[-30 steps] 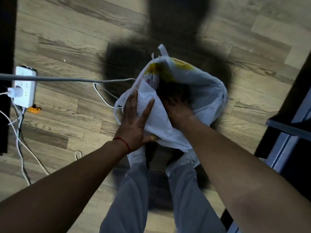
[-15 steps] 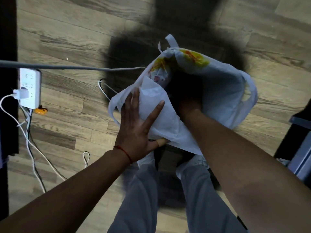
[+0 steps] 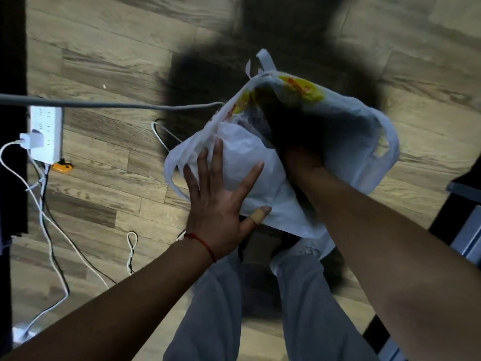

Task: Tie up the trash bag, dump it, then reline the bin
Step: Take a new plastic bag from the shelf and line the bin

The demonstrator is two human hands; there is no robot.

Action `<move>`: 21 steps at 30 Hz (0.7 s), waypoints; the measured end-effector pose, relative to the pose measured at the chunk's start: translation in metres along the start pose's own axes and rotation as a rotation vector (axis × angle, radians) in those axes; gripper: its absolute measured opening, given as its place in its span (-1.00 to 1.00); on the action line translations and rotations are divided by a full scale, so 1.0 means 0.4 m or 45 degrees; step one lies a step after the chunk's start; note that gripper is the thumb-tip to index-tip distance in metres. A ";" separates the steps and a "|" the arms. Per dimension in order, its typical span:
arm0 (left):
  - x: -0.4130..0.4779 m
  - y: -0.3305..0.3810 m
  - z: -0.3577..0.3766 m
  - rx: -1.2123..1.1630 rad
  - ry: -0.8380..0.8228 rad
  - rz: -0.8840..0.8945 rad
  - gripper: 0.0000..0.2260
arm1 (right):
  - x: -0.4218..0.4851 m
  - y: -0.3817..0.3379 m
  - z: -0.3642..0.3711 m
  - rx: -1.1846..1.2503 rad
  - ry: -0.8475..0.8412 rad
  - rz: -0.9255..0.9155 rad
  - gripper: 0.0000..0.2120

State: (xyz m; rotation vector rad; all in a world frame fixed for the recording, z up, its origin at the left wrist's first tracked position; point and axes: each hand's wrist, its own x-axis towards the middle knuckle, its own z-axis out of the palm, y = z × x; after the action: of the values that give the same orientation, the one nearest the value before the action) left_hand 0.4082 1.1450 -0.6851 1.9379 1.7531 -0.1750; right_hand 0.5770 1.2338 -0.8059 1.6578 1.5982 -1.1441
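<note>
Two hands are working the white trash bag (image 3: 346,142) above the floor: the left hand (image 3: 218,204) is pressing flat and unclenched against its side, steadying it, while the right hand (image 3: 299,162) is reaching inside, grip hidden.

Power strip (image 3: 46,134) left of bag (image 3: 346,142), seemingly.

Left hand (image 3: 221,201) spread flat on white bag (image 3: 351,142), right hand (image 3: 299,162) reaching inside it, power strip (image 3: 49,134) on wood floor (image 3: 109,61)
</note>
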 end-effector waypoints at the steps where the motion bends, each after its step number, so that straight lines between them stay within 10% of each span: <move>1: -0.006 0.004 0.003 0.013 -0.026 -0.024 -0.39 | -0.017 -0.004 -0.004 0.060 0.084 -0.084 -0.62; 6: -0.029 -0.007 0.029 0.052 -0.083 -0.095 -0.46 | -0.046 -0.029 0.033 0.177 0.086 -0.311 -0.59; 21: -0.082 -0.024 0.099 -0.025 0.030 0.001 -0.68 | 0.112 -0.015 0.122 -0.188 -0.316 0.133 -0.53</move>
State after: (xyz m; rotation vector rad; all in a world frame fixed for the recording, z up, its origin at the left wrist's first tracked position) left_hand 0.4034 1.0982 -0.7078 1.9341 1.7627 -0.1346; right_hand 0.5584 1.2152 -0.8670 1.4269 1.3890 -1.1032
